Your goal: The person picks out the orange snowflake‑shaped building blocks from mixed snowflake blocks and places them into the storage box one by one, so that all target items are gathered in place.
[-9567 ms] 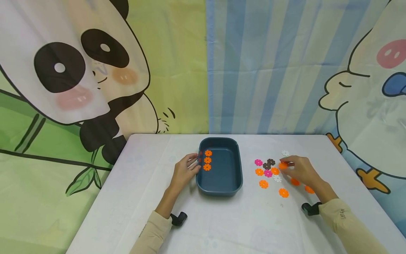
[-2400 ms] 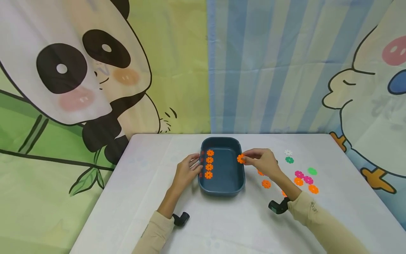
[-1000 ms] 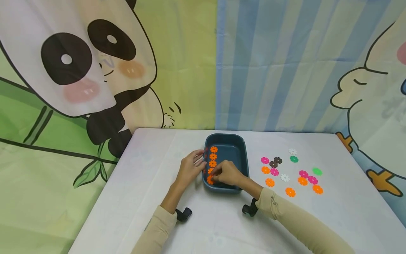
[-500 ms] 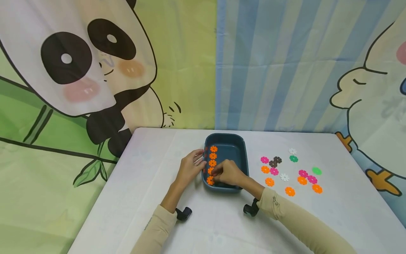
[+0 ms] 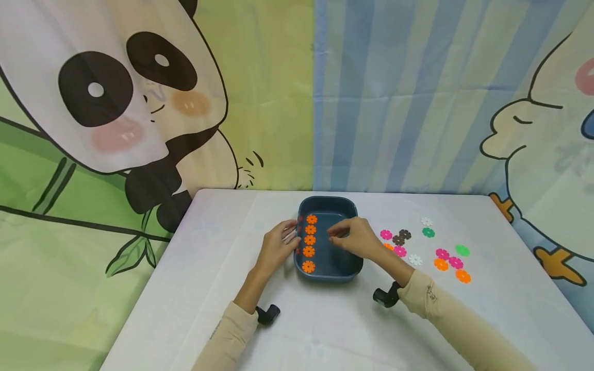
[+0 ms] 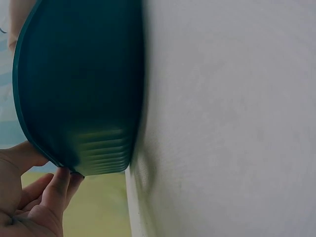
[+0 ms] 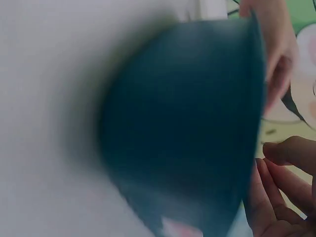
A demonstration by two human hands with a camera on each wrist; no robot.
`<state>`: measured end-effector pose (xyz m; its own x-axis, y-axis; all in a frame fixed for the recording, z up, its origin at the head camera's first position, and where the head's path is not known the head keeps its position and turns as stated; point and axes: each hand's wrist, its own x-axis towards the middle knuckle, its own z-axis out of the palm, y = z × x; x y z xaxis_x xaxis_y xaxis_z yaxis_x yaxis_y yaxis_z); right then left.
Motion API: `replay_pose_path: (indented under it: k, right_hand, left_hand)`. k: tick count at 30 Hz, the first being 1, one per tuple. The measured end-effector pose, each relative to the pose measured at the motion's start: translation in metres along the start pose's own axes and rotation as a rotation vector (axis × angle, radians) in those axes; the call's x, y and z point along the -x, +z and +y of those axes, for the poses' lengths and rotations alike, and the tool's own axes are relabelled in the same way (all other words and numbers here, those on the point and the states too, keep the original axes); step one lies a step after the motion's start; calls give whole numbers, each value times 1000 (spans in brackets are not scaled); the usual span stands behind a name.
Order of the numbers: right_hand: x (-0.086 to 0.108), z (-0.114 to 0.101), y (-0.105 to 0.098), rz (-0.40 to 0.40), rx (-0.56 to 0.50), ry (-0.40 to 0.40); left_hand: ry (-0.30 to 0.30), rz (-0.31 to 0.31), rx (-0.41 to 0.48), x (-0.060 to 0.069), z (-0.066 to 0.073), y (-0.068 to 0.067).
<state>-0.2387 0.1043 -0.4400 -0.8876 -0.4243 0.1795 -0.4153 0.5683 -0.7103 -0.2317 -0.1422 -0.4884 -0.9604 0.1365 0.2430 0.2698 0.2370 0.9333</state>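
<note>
In the head view your right forearm (image 5: 392,264) partly hides an orange disc (image 5: 388,246), and the print (image 5: 431,293) on your right sleeve (image 5: 464,327) is too small to read. The left wrist view's top edge cuts off the tray (image 6: 84,89); the right wrist view blurs it and crops your right hand (image 7: 294,195).

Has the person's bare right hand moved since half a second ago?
Yes: the right hand moved rightward, away from the column of orange flower-shaped discs.
</note>
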Motion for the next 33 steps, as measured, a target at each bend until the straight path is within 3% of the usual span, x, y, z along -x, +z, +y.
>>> replay_pose_path:
  k: [10, 16, 24, 28, 33]
  right_hand:
    - [35, 50, -78, 160, 80, 102]
    - [68, 90, -107, 211, 136, 138]
    - [88, 130, -99, 106, 13, 167]
    - [85, 132, -88, 59, -43, 142]
    - [77, 127, -79, 20, -35, 143]
  left_hand:
    - [-13, 3, -21, 0, -1, 2]
    - [-10, 8, -41, -1, -2, 2]
    - [-18, 22, -33, -1, -2, -1]
    - [-12, 22, -27, -1, -3, 0]
    - [-15, 25, -24, -2, -4, 1]
